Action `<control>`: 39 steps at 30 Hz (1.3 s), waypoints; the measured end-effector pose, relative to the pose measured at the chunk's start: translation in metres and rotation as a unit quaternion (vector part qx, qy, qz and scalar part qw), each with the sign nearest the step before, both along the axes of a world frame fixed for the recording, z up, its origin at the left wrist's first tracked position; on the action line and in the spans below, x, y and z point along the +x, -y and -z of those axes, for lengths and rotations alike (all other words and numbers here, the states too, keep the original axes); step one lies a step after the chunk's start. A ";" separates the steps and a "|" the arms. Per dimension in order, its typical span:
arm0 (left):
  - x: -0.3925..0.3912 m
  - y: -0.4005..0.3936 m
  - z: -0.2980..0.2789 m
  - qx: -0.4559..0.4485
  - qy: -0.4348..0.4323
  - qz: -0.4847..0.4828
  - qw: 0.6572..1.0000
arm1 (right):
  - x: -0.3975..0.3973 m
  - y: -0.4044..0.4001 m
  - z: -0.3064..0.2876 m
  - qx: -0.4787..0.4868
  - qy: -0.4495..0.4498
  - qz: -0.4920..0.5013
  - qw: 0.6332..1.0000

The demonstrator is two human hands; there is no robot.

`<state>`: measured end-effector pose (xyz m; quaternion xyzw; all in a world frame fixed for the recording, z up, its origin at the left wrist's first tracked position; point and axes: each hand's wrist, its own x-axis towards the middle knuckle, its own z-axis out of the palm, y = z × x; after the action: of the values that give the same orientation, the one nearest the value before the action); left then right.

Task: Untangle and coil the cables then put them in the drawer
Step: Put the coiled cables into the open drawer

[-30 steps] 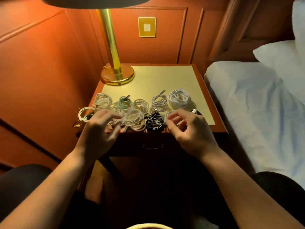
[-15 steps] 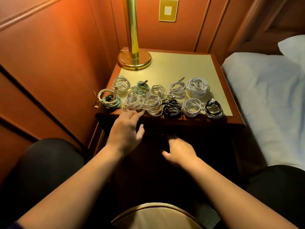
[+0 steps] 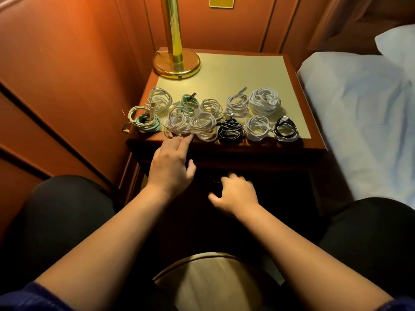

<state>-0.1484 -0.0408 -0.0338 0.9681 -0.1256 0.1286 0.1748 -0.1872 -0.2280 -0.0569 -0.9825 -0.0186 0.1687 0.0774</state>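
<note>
Coiled cables (image 3: pixel 203 125) — left hand (image 3: pixel 171 166) beside

Your left hand (image 3: pixel 171 166) is reaching forward with its fingers straight and thumb spread. Your right hand (image 3: pixel 237 194) is hanging lower, fingers loosely curled and blurred, holding nothing visible.

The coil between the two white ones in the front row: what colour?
Black coil, clearest in the head view.
</note>
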 end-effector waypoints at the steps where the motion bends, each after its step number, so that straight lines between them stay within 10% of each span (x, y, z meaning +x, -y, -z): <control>1: 0.000 0.000 -0.002 0.003 -0.004 0.000 1.000 | -0.008 0.000 0.000 0.003 0.001 -0.003 1.000; 31: -0.014 -0.012 -0.003 0.007 -0.091 0.036 0.995 | -0.101 -0.015 -0.032 0.030 -0.264 -0.096 0.959; 39: 0.002 -0.045 -0.038 -0.135 0.050 -0.015 0.989 | -0.023 -0.030 -0.085 0.280 -0.091 -0.096 0.951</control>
<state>-0.1466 0.0038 0.0045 0.9298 -0.1012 0.1953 0.2952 -0.2099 -0.1975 0.0283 -0.8952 -0.1526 0.2518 0.3344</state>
